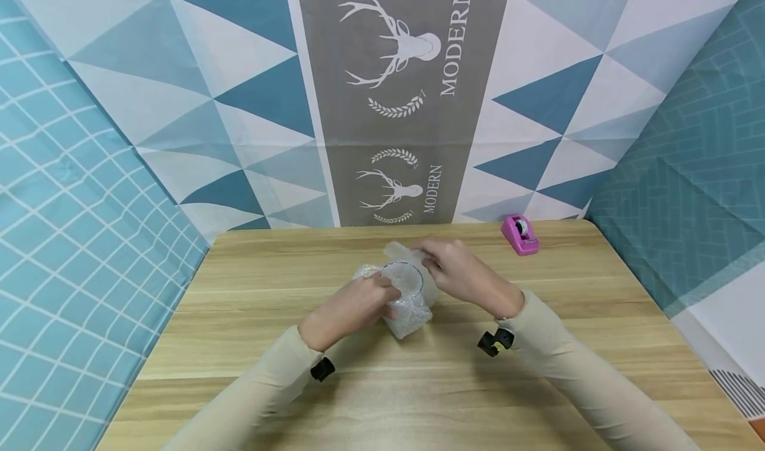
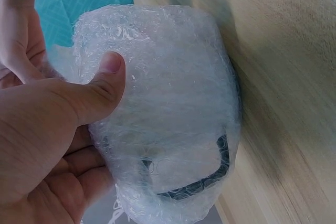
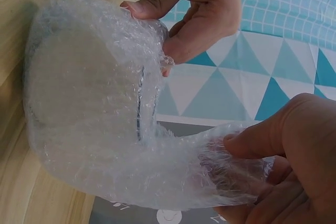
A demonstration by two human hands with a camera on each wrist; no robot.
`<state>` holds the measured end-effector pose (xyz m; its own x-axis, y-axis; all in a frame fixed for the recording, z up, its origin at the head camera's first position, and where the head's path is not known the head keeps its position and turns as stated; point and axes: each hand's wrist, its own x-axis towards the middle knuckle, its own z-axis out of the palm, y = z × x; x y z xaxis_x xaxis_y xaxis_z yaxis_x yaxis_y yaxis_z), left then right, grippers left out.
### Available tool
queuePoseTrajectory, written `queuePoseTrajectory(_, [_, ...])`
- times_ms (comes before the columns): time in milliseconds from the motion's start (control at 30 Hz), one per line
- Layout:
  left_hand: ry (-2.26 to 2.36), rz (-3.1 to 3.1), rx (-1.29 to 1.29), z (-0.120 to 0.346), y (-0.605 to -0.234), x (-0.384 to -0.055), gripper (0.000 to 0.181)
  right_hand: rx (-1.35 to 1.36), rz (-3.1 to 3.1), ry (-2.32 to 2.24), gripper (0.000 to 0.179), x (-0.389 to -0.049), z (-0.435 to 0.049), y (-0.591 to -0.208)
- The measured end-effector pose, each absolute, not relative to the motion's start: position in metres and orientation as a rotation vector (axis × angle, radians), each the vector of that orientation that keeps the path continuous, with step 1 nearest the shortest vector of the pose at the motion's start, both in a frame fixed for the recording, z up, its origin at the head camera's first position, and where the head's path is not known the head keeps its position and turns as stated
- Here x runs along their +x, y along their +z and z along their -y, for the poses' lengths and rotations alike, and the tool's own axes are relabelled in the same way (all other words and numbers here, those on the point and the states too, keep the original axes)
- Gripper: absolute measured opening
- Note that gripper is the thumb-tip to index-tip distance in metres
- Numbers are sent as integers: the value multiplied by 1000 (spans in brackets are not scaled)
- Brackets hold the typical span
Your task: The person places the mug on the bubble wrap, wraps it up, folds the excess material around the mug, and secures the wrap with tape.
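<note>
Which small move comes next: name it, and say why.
Probably the right hand should fold the loose bubble-wrap flap against the wrapped cup: it pinches that outstretched flap, the left hand grips the cup, and a tape dispenser sits nearby.

The head camera looks forward and down from above the table (image 1: 239, 351), the left hand (image 1: 354, 306) and right hand (image 1: 461, 271) small at mid-frame. The 2 wrist cameras look sideways from close up, sharing the bubble-wrapped cup (image 2: 173, 93); the table lies at frame right in the left wrist view, frame left in the right.
</note>
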<state>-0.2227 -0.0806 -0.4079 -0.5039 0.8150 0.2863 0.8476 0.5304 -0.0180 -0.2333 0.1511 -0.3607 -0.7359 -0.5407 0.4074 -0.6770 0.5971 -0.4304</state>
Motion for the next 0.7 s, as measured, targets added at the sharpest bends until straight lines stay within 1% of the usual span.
queuePoseTrajectory(700, [-161, 2489, -1394, 83, -408, -221, 20, 1044, 2574, 808, 23, -231, -143, -366])
